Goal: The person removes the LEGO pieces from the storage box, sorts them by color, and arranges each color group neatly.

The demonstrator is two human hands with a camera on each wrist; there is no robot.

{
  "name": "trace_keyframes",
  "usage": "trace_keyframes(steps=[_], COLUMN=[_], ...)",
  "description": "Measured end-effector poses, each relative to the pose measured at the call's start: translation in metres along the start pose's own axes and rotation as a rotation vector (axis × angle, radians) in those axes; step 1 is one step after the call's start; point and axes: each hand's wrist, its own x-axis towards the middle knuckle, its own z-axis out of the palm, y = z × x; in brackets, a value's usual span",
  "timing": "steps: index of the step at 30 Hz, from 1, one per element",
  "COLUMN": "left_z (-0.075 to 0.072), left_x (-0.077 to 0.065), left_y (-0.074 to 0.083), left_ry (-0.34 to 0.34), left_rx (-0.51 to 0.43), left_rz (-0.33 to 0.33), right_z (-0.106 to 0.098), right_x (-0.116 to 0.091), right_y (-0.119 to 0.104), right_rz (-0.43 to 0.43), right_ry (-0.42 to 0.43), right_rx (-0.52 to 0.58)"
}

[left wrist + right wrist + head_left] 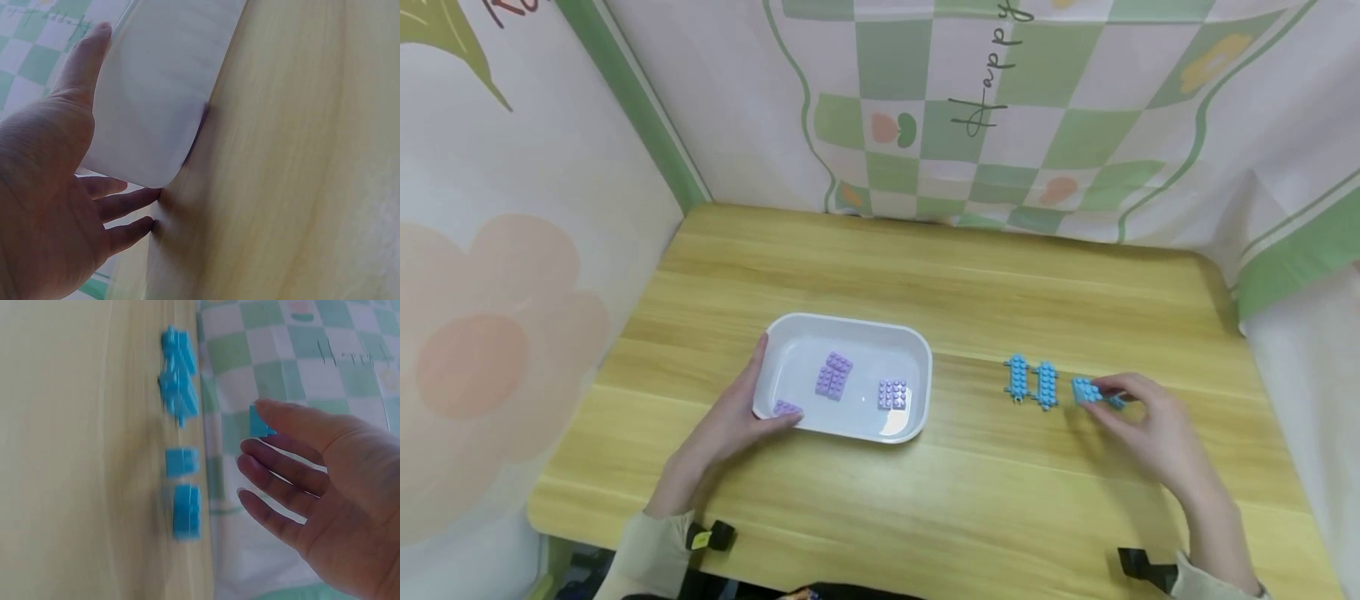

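A white tray lies at the middle left of the table. My left hand holds its left end, thumb along the front corner and fingers at the side; in the left wrist view the left hand has its thumb against the tray's outer wall. Several purple toy bricks sit inside. On the right, my right hand pinches a blue toy brick between thumb and fingertips. The right wrist view shows this blue brick raised off the table, the other fingers loosely bent.
Two blue wheel-axle bricks stand side by side left of my right hand. Two more blue bricks lie on the wooden table, mostly hidden by that hand in the head view. A checked curtain hangs along the back edge.
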Motion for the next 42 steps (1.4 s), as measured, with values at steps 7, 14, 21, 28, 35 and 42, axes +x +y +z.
trace_keyframes(steps=[7, 14, 21, 28, 35, 42], left_z=[0.0, 0.0, 0.0, 0.0, 0.0, -0.001], left_x=[0.0, -0.001, -0.002, -0.002, -0.003, -0.003], left_y=[0.0, 0.0, 0.0, 0.0, 0.0, 0.002], left_ry=[-0.004, -0.004, -0.004, -0.005, -0.009, -0.008], left_rx=[0.004, 0.003, 0.01, 0.01, -0.005, -0.001], left_rz=[-0.004, -0.002, -0.003, -0.007, -0.015, -0.013], right_z=[-0.015, -0.025, -0.023, -0.013, -0.008, -0.009], right_x=[-0.012, -0.019, -0.019, -0.015, -0.011, -0.009], right_y=[0.026, 0.05, 0.063, 0.068, 0.07, 0.066], right_rz=[0.12, 0.183, 0.183, 0.14, 0.121, 0.124], right_ry=[-0.013, -0.048, -0.096, -0.096, -0.081, -0.1], right_rx=[-0.099, -0.141, -0.181, -0.194, -0.196, -0.194])
